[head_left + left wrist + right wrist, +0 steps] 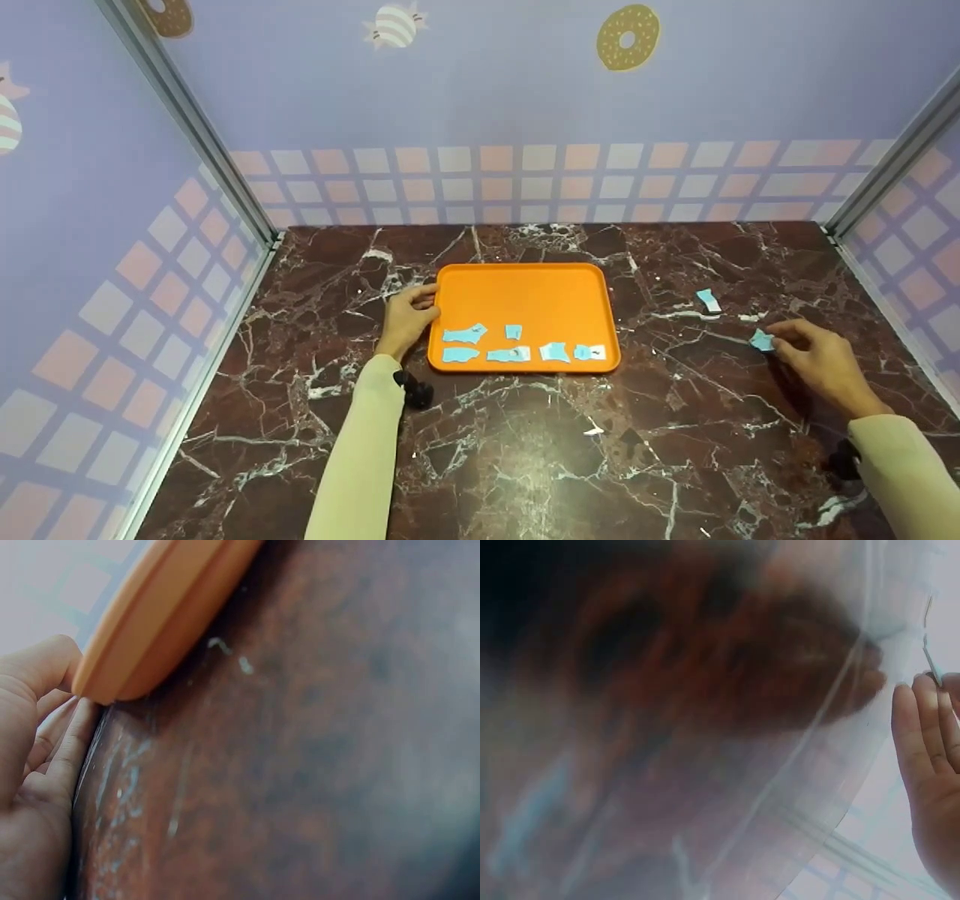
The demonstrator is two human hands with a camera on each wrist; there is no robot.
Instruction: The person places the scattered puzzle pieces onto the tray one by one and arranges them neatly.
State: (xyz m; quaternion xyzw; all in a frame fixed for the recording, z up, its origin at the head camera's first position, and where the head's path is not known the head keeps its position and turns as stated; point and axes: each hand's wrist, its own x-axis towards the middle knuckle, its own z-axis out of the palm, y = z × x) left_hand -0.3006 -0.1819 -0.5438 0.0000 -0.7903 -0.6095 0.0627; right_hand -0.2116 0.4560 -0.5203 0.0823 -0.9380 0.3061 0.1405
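On the dark marbled tabletop lies an orange tray (525,294) with several torn light-blue paper pieces in its front half. My left hand (405,321) holds the tray's left rim; the left wrist view shows the fingers at the tray's corner (154,626), low against the tabletop. Out to the right, my right hand (821,366) pinches a torn blue paper piece (760,340) between thumb and fingertips. It appears raised off the table, and the right wrist view catches it only as a thin edge (931,660). Beyond that hand, another blue-and-white scrap (707,301) lies on the table.
A patterned back wall (480,97) and side walls close in the table (525,465). Along the tray's front edge sit pieces such as a blue-white one (556,352); a small square piece (513,331) lies behind them. Dark wrist cameras (417,393) are strapped on.
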